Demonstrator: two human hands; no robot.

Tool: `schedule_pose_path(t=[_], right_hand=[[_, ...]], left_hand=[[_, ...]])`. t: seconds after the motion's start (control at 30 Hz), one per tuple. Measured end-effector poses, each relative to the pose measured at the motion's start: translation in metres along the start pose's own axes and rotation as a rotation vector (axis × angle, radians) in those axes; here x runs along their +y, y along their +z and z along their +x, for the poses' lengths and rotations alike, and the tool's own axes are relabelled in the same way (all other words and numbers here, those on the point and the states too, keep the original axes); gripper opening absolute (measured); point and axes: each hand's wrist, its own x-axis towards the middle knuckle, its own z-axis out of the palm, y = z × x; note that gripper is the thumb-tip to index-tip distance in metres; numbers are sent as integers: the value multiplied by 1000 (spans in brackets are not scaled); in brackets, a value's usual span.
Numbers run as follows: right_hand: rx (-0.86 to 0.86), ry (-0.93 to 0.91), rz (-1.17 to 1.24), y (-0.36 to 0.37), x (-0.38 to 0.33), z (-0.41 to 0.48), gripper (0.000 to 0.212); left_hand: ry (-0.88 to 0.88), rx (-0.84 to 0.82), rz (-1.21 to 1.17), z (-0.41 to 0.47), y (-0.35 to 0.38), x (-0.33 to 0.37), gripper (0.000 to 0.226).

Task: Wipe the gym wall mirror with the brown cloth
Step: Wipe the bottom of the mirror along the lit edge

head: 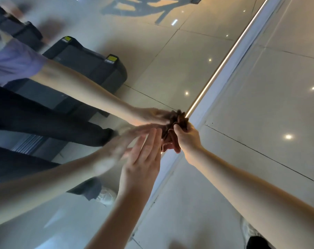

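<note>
Brown cloth (168,136) bunched at bottom edge of gym wall mirror (149,65), right hand (187,139) clenched round it. Left hand (143,159) fingers straight, by glass. Likely soft, light, floppy; best gripped as whole wad.

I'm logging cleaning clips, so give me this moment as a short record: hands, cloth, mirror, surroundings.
left hand: open, fingers straight, close to the glass; contact unclear
right hand: grip closed on the bunched brown cloth
brown cloth: crumpled, held at the mirror's lower edge, beside the lit strip
mirror: reflects both arms and a dark gym machine
floor: glossy pale tiles
</note>
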Motion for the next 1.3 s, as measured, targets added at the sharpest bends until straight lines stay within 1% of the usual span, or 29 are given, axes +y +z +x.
schedule_pose_path(t=[0.07,0.17,0.23,0.3,0.37,0.43,0.5,0.57,0.67,0.73,0.8,0.87,0.9,1.0,1.03,1.1,1.17,1.23,1.3], right_hand=[[-25,-1,4,-5,-6,0,32],[25,-153,44,-19,-34,16,33],[44,-207,51,-24,-47,26,35],[39,-151,41,-23,-44,29,39],[-27,-18,37,-21,-34,27,41],[-84,49,32,-22,-30,26,40],[-75,20,52,-27,-42,30,39],[-37,-63,84,-35,-58,39,40],[-7,-144,49,-43,-71,51,42],[-10,-111,-9,-42,-67,54,44],[-32,-25,-35,-38,-61,52,44],[-83,31,-26,-39,-61,51,42],[-97,25,-28,-42,-65,53,40],[-44,-104,-10,-56,-87,66,38],[-13,-156,-15,-59,-94,73,37],[29,-214,-74,-61,-104,82,35],[34,-166,-102,-60,-102,86,37],[-28,-55,-89,-60,-94,83,37],[-113,15,-89,-63,-89,78,34]], left_hand=[[8,8,52,15,1,0,54],[-27,29,25,40,8,-2,50],[-17,22,36,52,11,-1,52],[-9,-18,61,58,11,0,59],[-6,-36,69,61,11,3,58],[0,-32,79,64,13,4,54],[5,-56,86,67,14,5,54],[23,-102,86,73,13,5,59],[32,-87,56,83,15,6,56],[57,-97,58,88,18,8,57],[86,-103,79,93,18,12,58],[79,-96,36,98,20,15,54],[80,-98,7,102,21,15,54],[43,-135,58,116,25,15,57],[41,-154,38,121,27,16,55],[99,-220,49,127,27,17,57],[124,-223,64,133,26,19,63],[113,-205,40,141,28,21,61],[69,-131,44,150,30,23,55]])
